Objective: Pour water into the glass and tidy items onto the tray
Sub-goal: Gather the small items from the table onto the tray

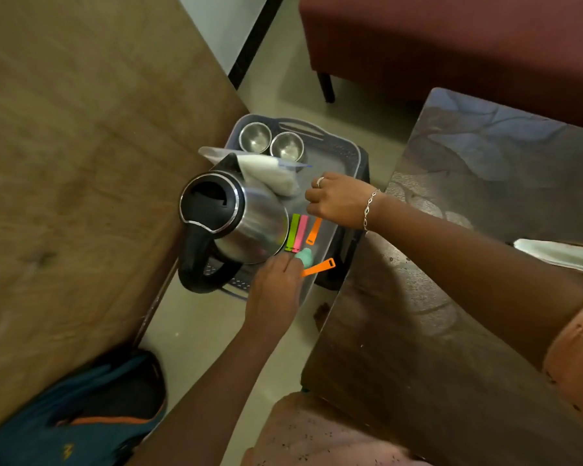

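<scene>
A grey plastic tray (349, 156) rests on a low black stand between two tables. On it stand a steel electric kettle (231, 218) with a black lid and handle, two steel cups (254, 137) (287, 147), and a clear zip bag of white powder (270, 174). Green (293, 232), pink (302, 232) and orange (314, 231) clip strips lie side by side on the tray. My left hand (276, 290) holds another orange strip (320, 266) and a mint-green one (305, 256) at the tray's near edge. My right hand (339, 200) hovers curled above the strips; whether it holds anything is hidden.
A brown wooden table (81, 163) fills the left. A dark glossy table (451, 264) lies on the right, with a white cloth (559, 255) at its edge. A maroon sofa (451, 45) stands behind. A blue bag (81, 405) lies on the floor near left.
</scene>
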Demonstrator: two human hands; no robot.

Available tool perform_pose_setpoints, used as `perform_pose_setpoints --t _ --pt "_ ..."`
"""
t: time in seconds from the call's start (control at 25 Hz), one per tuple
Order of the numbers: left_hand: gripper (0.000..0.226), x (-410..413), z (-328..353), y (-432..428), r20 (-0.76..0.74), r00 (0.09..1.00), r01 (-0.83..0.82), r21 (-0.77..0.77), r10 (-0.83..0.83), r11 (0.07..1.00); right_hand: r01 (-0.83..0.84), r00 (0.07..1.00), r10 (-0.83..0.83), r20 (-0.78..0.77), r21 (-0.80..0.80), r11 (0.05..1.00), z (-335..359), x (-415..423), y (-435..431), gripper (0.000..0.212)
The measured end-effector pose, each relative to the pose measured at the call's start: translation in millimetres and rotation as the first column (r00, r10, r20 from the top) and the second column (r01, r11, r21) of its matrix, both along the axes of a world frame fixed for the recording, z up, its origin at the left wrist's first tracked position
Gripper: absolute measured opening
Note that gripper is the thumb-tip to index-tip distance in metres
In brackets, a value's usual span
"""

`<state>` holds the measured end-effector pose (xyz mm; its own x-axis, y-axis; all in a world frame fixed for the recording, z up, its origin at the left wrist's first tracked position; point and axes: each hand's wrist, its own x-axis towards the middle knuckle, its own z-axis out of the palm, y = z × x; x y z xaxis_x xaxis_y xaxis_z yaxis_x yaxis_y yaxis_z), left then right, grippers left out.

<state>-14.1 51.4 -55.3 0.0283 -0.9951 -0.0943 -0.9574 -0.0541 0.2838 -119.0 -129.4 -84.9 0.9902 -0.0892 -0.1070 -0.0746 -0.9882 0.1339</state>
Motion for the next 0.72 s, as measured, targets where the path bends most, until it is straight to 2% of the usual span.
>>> perform_pose_setpoints --t 0.12,0.32,0.48,0.64,0.72 --pt "0.024 14 -4 0 -0.028 0.999 -0.02 -0.002 0.02 1.0 -0.025 0.981 0.03 -0.191 0.028 0.999 -15 30 4 0.024" --pt "0.025 28 -9 -1 -0.024 1.0 -0.016 0.003 0.016 1.0 0.002 0.936 0.031 -0.35 0.094 0.996 -45 44 7 0.024" --pt "0.027 33 -12 1 -0.012 0.999 -0.036 0.012 0.036 0.999 0.055 0.941 -0.039 -0.336 0.036 0.998 -52 48 5 0.022" --pt "0.028 33 -15 3 -0.005 0.999 -0.054 0.013 0.054 0.998 0.127 0.938 -0.097 -0.333 0.069 0.99 -50 52 5 0.022" --pt "0.029 31 -15 2 0.0 0.999 -0.044 0.009 0.044 0.999 0.212 0.931 -0.174 -0.32 0.089 0.973 -41 53 6 0.01"
